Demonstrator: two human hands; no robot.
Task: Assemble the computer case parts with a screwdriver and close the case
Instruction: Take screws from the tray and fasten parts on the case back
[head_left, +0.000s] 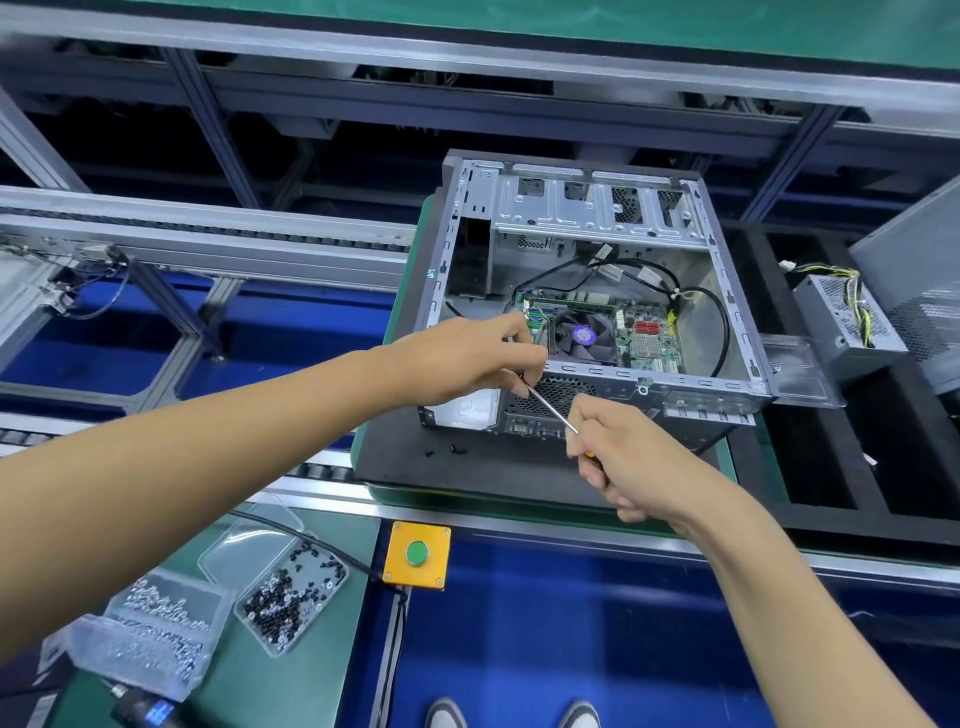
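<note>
The open computer case (597, 291) lies on its side on a dark mat (467, 467) on the surface, its interior facing up so the rear edge can be reached. At the case's 6 o'clock edge the right hand (618, 457) grips the screwdriver (553, 410), angled up toward 10 o'clock; the left hand (467, 358) pinches at its tip, probably steadying a screw, though I can't see one. Trays of screws (291, 597) sit at 7 o'clock, loose black screws (452, 449) nearer.
</note>
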